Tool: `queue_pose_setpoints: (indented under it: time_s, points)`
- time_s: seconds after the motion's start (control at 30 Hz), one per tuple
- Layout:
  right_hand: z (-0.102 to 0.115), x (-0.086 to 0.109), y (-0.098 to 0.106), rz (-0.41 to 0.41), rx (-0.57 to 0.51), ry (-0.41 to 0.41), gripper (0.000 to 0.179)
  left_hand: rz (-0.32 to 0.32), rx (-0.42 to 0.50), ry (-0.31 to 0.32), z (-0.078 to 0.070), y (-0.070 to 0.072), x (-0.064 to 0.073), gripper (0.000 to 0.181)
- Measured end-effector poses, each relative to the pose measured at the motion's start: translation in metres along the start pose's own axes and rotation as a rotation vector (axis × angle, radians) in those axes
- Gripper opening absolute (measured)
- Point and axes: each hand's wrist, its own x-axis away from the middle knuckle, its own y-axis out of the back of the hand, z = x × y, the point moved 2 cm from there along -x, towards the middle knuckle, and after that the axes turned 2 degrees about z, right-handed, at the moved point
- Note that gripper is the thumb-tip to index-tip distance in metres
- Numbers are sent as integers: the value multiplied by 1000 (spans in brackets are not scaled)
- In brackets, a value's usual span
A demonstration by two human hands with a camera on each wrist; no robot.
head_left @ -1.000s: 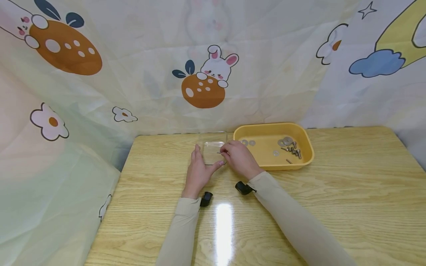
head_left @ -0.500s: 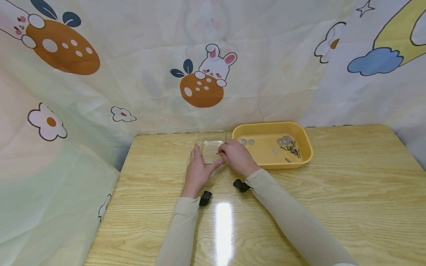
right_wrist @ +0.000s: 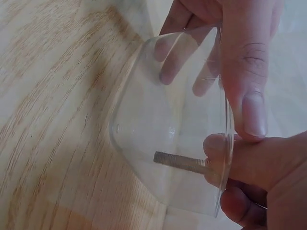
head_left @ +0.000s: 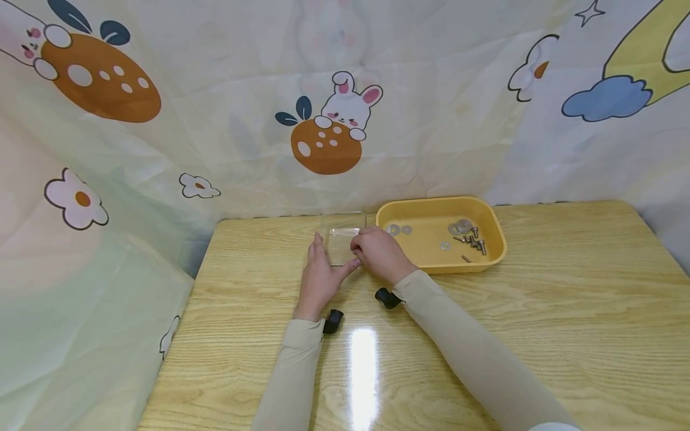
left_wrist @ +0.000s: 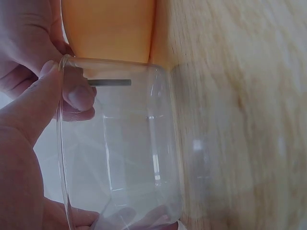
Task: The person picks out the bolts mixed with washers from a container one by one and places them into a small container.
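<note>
A clear, open-topped square container (head_left: 345,216) stands on the wooden table, and the left hand (head_left: 318,284) holds it by the left side and the near rim. The left wrist view shows the left thumb on the rim of the clear container (left_wrist: 134,143). Over the container's right part, the right hand (head_left: 381,254) pinches a threaded metal screw (right_wrist: 178,161) between thumb and fingers. Its grey shank (left_wrist: 112,82) points down inside the walls, above the bottom; the head end is hidden by the fingers.
A yellow tray (head_left: 426,257) stands close to the right of the container. Several screws (head_left: 474,242) lie in its right part, with flat washers (head_left: 463,226) nearby and more washers (head_left: 406,230) at its left. A patterned cloth (head_left: 242,167) hangs behind the table.
The right hand has shifted slightly left over the container, and the screw's tip, seen earlier in the head view, is hidden there now. The left hand stays in place.
</note>
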Motion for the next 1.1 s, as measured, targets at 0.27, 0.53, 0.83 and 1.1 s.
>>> queue_pose_setpoints:
  time_s: [0.27,0.53,0.83,1.1]
  points:
    - [0,-1,0,3,-8,-10,8,-1,4,5,0,0,-1,127]
    - [0,-1,-2,10,-26,-36,9,6,1,9,3,-1,0,127]
    - [0,9,1,-82,-72,-32,7,15,15,7,0,0,0,127]
    - [-2,24,10,-169,-98,-49,7,4,7,6,1,-1,-1,125]
